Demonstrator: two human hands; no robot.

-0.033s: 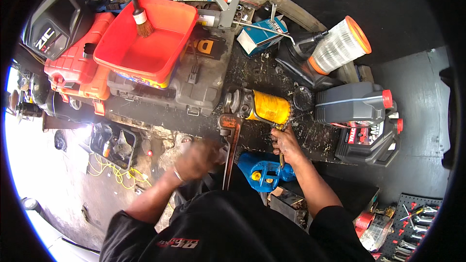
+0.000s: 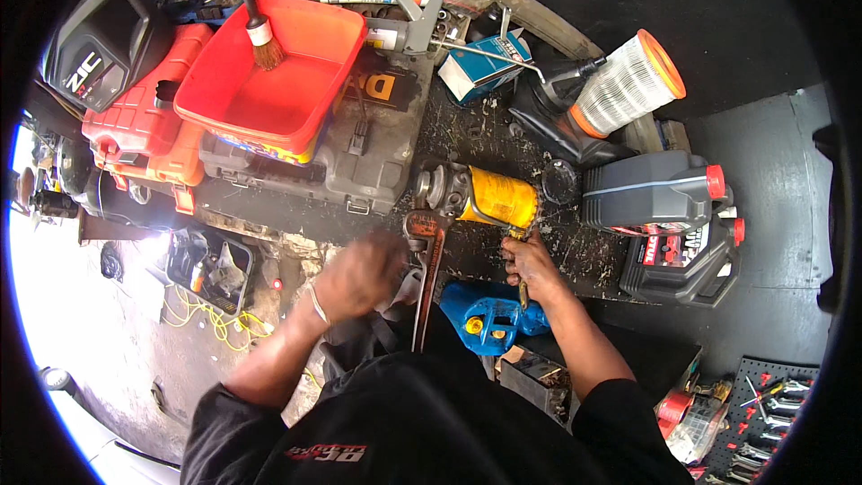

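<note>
A yellow metal cylinder [image 2: 505,198] with a grey metal end lies on its side on the dark workbench [image 2: 575,260]. A rusty red pipe wrench [image 2: 427,247] stands with its jaw at the cylinder's grey end, its long handle reaching back toward my body. Blurred by motion, my left hand [image 2: 364,274] is just left of the wrench handle; its fingers are smeared. My right hand [image 2: 532,268] is closed around a brass-coloured tool handle [image 2: 523,292] at the cylinder's right end. What kind of tool it is stays partly hidden by my fingers.
A red tub [image 2: 269,99] with a brush [image 2: 262,36] sits on a dark tool case [image 2: 359,162]. Dark oil jugs [image 2: 651,193] and a round air filter [image 2: 628,85] stand right. A blue jug [image 2: 489,319] is below the bench edge. Wrenches hang on a pegboard [image 2: 750,431].
My left hand has moved slightly up and away from my body, beside the pipe wrench. My right hand, the wrench and the yellow cylinder look almost unmoved.
</note>
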